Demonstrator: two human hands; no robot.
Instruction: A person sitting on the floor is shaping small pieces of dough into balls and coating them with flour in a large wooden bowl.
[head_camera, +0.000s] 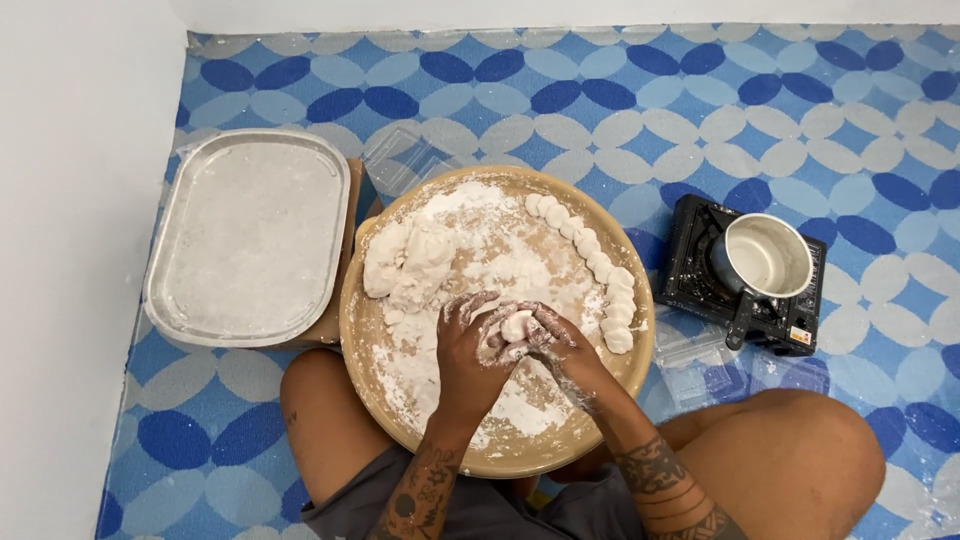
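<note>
The left hand (470, 345) and right hand (555, 345) cup one dough ball (517, 325) between floured fingers, near the centre of the round board (520, 455). The dough lump (405, 262) sits at ten o'clock; finished balls (595, 262) curve from twelve to three. Loose flour could let the ball slip, and a wide elbow might knock the pan (765, 257) on the stove (700, 275) at three.

A blue patterned floor mat (620, 90) carries everything. The round wooden board (560, 455) lies at centre, a floured metal tray (248, 236) at nine o'clock. A portable stove (700, 270) sits at three o'clock.
</note>
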